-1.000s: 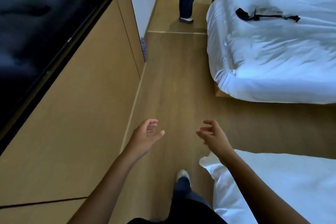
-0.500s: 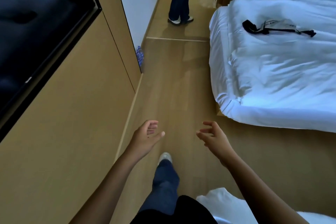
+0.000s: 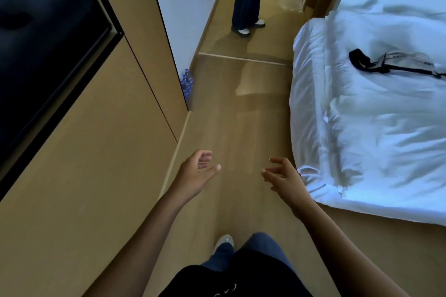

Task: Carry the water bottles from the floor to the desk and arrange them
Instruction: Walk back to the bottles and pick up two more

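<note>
Both empty: left hand [image 3: 196, 172], right hand [image 3: 282, 176]; water bottles [image 3: 187, 84] far ahead

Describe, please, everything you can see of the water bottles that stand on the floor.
The water bottles are a small cluster of clear plastic bottles with blue caps and a bluish tint, standing upright on the wooden floor. They sit close against the white wall, just behind the corner of the wooden panel. The panel's edge hides part of them, so their number cannot be told. No hand touches them.
</note>
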The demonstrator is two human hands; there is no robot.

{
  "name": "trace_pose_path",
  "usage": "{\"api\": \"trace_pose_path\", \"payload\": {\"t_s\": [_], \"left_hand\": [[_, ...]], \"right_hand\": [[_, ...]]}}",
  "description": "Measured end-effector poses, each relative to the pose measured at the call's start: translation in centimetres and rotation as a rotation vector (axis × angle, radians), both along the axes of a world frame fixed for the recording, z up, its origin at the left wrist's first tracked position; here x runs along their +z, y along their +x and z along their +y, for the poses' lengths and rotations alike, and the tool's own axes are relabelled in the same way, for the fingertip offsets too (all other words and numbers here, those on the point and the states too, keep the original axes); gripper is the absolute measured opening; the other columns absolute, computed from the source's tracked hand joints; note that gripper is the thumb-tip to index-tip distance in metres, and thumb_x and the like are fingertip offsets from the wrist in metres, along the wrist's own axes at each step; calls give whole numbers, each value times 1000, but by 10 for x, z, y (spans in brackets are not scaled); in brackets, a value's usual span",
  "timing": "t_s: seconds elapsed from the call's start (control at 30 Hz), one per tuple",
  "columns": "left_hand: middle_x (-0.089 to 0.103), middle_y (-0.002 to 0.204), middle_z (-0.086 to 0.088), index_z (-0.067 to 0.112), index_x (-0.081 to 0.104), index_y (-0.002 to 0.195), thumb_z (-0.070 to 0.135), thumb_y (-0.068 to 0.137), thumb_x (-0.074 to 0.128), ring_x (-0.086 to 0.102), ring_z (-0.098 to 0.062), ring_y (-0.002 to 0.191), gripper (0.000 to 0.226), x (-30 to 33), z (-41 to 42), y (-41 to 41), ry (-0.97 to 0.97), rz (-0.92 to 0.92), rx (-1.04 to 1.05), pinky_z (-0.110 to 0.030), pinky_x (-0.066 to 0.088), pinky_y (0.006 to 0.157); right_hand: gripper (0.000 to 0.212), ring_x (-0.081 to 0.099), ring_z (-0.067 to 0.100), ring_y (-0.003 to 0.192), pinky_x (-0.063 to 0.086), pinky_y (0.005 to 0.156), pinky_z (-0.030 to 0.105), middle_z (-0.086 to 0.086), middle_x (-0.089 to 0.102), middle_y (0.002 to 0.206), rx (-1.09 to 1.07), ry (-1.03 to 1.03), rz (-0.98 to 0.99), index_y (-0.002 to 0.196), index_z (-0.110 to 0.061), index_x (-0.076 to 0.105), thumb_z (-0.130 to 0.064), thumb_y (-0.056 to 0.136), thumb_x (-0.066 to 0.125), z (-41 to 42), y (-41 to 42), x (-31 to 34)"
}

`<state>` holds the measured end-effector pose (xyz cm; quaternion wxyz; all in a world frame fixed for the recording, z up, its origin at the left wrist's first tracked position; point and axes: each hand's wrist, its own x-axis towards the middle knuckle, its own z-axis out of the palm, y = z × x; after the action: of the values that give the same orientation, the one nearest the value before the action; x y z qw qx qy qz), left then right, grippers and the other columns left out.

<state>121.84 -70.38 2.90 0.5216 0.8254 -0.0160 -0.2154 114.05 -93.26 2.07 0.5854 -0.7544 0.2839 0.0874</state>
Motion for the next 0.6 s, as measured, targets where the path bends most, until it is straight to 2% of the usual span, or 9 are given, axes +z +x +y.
{"api": "trace_pose_path", "payload": {"t_s": [0.17, 0.27, 0.37, 0.53, 0.6], "left_hand": [[58, 113, 10, 31, 54, 114, 27, 87, 72, 58, -11, 109, 33, -10, -22, 69, 16, 33, 25, -19, 44, 81], [58, 114, 9, 30, 53, 114, 28, 87, 72, 57, -11, 110, 33, -14, -47, 118, 26, 37, 57, -18, 44, 80], [59, 117, 4, 27, 54, 117, 28, 87, 71, 58, -13, 110, 35, -15, -81, 174, 32, 47, 91, -23, 44, 86], [57, 118, 6, 24, 54, 123, 29, 88, 70, 56, -10, 109, 39, -4, -139, 266, 29, 48, 139, -19, 43, 82], [58, 119, 5, 25, 54, 121, 28, 88, 70, 56, -9, 111, 37, -1, -156, 299, 9, 37, 182, -19, 43, 86]], "right_hand": [[41, 65, 16, 98, 53, 83, 31, 2, 66, 109, 49, 26, 32, 129, -22, 48, -26, 92, 66, -20, 82, -10], [40, 65, 16, 97, 51, 75, 26, 2, 65, 108, 77, 40, 38, 128, -24, 48, -27, 92, 66, -48, 134, -18], [38, 67, 13, 94, 50, 74, 25, -1, 66, 105, 87, 51, 35, 127, -26, 48, -27, 93, 65, -83, 195, -23], [37, 67, 9, 91, 52, 72, 25, -5, 67, 101, 140, 23, 30, 125, -29, 47, -31, 93, 65, -140, 306, -19], [36, 67, 8, 91, 51, 70, 23, -6, 67, 101, 169, 11, 16, 125, -30, 48, -32, 93, 65, -159, 349, -18]]}}
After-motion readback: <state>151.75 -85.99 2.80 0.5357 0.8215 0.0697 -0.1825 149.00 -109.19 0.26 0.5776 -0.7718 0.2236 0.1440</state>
